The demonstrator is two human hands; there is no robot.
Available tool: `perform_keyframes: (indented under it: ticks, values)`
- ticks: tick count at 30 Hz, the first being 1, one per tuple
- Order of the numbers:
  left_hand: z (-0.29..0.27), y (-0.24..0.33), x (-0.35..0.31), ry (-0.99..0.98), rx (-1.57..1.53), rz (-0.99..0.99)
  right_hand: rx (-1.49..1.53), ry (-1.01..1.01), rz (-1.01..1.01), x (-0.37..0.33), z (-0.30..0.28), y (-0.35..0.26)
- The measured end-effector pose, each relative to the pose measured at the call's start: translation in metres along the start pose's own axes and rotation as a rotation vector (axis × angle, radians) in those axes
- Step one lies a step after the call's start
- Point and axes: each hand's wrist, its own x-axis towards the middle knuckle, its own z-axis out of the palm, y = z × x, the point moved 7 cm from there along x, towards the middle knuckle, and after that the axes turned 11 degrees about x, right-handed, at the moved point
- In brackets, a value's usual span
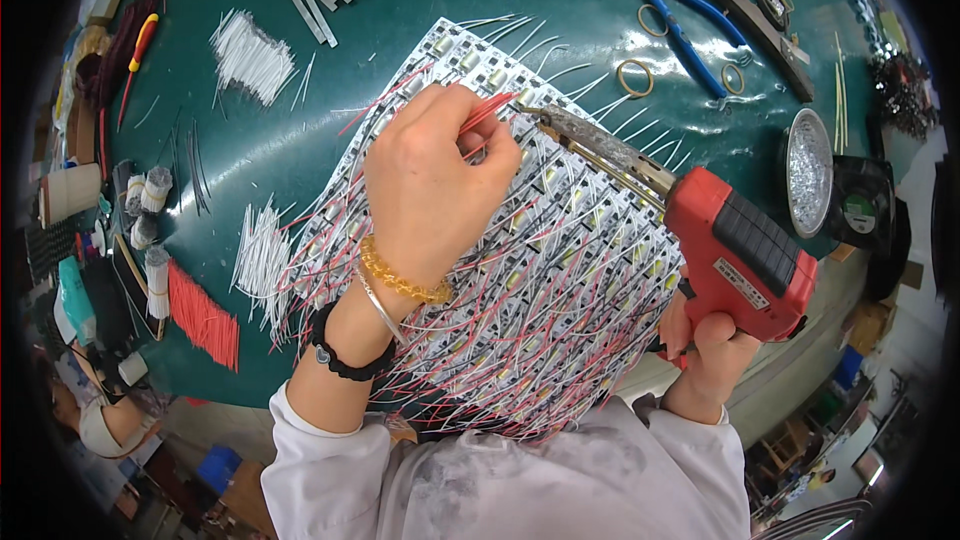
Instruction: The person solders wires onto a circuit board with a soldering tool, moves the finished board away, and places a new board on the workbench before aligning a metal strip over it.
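A large panel of small white circuit boards point(440, 45) lies tilted in front of me, with many red and white wires standing out of it. My left hand point(435, 160) is closed over the upper part of the panel, pinching a small bunch of red wires point(490, 108). My right hand point(705, 350) is wrapped round the handle of a red and black soldering gun point(735, 250). The gun's metal tip points up and left, close by the ends of the red wires; whether it touches the board I cannot make out.
Piles of cut white wires point(250, 55) and a bundle of red wires point(203, 315) lie on the green table point(330, 130) to the left. Blue-handled pliers point(690, 25), a metal bar point(760, 35), a silver bowl point(808, 172) and a black fan point(862, 205) are on the right. A screwdriver point(142, 45) rests far left.
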Motion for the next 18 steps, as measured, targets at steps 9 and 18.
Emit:
perform_keyframes:
  ticks: [9, 18]
  values:
    - [0.002, 0.001, 0.000, -0.017, -0.007, -0.012, -0.053, -0.099, 0.159, -0.008, -0.018, 0.013]
    - [0.004, 0.001, 0.001, -0.008, -0.011, 0.008, 0.009, -0.124, 0.079, -0.014, -0.018, 0.009]
